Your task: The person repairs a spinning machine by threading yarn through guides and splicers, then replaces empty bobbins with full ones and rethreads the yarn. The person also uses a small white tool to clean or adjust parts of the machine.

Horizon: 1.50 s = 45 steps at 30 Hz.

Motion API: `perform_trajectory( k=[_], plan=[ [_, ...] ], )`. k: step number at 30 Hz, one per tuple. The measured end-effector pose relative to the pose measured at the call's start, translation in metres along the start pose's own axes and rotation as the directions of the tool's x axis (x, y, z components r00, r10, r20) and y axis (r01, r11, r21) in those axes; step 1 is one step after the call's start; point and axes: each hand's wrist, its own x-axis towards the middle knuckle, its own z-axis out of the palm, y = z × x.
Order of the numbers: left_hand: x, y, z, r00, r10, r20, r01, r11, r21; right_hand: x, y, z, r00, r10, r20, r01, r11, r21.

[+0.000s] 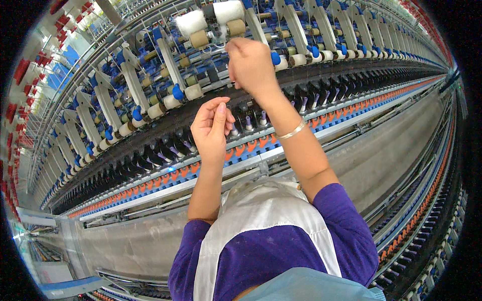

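Observation:
My right hand (252, 67) is raised at the drafting rollers of a long spinning frame, its fingers curled in and partly turned away. Just above it are two tan rollers (199, 39) and a thick white fibre-covered roller (191, 23); another white roller (229, 11) sits alongside. Lower and to the left, my left hand (213, 120) is closed, thumb against the curled fingers, in front of the row of spindles. Any thread in either hand is too fine to make out. Beside the hands stand purple-topped bobbins (248, 123).
Grey pressure arms (169, 62) with blue end caps line the frame on both sides. Below runs an orange-and-blue strip (241, 149) along a pale rail. A second machine row (401, 261) curves behind me at right. Grey floor (135, 241) lies between the rows.

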Motion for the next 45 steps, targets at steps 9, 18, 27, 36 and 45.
perform_trajectory(
  k=[9, 18, 27, 36, 45],
  plan=[
    [-0.006, 0.001, -0.001, 0.999, 0.014, -0.041, -0.014, 1.000, -0.001, -0.008, -0.005, -0.003, 0.997, -0.073, -0.019, 0.074, 0.993, 0.097],
    [-0.010, -0.001, -0.002, 0.998, 0.024, -0.054, -0.024, 1.000, 0.009, 0.006, 0.002, -0.002, 0.970, 0.120, 0.212, -0.226, 0.768, 0.599],
    [-0.006, -0.010, 0.012, 0.999, -0.019, -0.045, 0.020, 0.999, 0.024, 0.006, 0.010, -0.012, 0.998, 0.034, 0.057, -0.045, 0.977, 0.208],
    [-0.010, -0.015, 0.009, 0.995, 0.003, -0.097, 0.000, 0.999, 0.033, 0.014, 0.019, -0.019, 0.870, 0.160, 0.467, -0.472, 0.545, 0.693],
    [0.002, -0.032, 0.019, 0.987, -0.094, -0.132, 0.094, 0.996, -0.009, 0.021, 0.031, -0.034, 0.598, -0.181, 0.781, -0.801, -0.165, 0.575]
  ],
)
